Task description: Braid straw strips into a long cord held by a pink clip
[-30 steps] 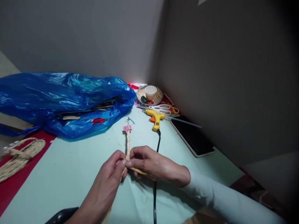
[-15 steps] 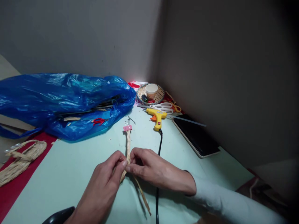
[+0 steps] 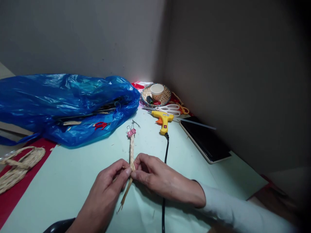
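A pale braid of flat plant-fibre strips runs up the table, its far end clamped in a pink binder clip. My left hand pinches the near end from the left, with thumb and forefinger closed on the strips. From the right, my right hand pinches the same spot, and the fingertips of both hands almost meet. One loose brownish strip hangs down toward me below the fingers, frayed at its tip. Other strand ends are hidden by the hands.
A yellow glue gun with a black cord lies beyond my right hand, near white-handled scissors and a dark tablet. A woven basket holds a white cup. Left are a blue plastic bag, red scissors and a braided coil.
The loose strip that hung to the lower right now hangs to the lower left. The binder clip has tilted slightly. Both hands stay pinched at the braid.
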`<state>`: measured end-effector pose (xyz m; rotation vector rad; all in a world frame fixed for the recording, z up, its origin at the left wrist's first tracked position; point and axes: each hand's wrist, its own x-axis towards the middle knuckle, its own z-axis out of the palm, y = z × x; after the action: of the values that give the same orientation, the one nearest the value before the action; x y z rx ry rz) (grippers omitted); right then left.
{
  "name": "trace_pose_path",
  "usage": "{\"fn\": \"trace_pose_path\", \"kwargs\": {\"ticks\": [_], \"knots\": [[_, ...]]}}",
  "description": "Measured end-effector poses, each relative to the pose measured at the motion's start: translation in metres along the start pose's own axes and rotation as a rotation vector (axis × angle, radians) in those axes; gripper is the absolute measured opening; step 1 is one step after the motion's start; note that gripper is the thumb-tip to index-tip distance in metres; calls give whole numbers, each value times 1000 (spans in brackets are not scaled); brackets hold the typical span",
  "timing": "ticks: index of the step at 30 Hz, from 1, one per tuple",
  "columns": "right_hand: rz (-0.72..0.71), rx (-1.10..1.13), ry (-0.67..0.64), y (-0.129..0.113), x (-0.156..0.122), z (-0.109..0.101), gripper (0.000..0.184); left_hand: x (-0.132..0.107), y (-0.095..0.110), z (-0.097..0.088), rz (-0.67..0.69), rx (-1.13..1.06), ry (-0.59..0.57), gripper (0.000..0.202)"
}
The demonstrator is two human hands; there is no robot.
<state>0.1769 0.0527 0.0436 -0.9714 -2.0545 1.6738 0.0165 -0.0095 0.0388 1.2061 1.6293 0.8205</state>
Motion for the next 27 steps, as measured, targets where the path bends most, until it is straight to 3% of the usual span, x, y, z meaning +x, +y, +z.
{"fn": "trace_pose_path", "kwargs": {"ticks": [4,8,16,22,27], "knots": [[29,156,-36,3,2,1,17,1,-3,-3,-8,29,-59,32],[7,237,-38,6,4,4,26,1,-8,-5,3,-86,-68,24],[52,189,22,5,8,9,11,2,-8,-4,23,-44,3,28],[57,271,1,6,6,8,10,-3,-8,-5,32,-118,-80,23],[79,274,-2,4,6,6,8,-5,-1,-8,-17,-109,-27,20]]}}
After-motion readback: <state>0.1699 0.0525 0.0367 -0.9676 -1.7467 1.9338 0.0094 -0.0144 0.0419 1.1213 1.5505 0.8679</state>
